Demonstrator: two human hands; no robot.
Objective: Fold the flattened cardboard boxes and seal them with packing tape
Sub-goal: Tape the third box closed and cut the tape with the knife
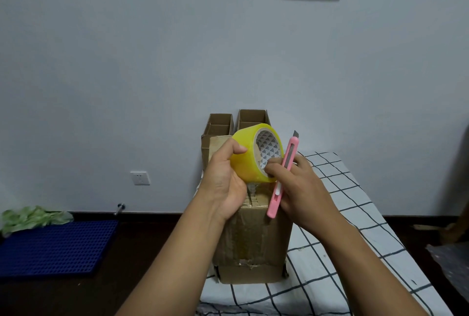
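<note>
Beyond the hands, against the wall, two open cardboard boxes [220, 124] stand side by side; each shows an inner divider, and I cannot tell whether anything lies inside. Directly under the hands, a taller cardboard box [253, 239] stands on a bed [330, 252] with a white cover crossed by dark grid lines. Its top is closed, and shiny clear tape runs down its near face, wrinkled and torn near the bottom edge.

The left hand [224, 184] is wrapped around a roll of yellow packing tape [247, 156], thumb over the outer curve, holding it just above the box top. The roll's core is white with a small triangle pattern. The right hand [297, 189] is closed around a pink box cutter [283, 176], blade tip pointing up, while its fingertips [270, 170] touch the roll's rim. A short strip of tape hangs from the roll toward the box.
</note>
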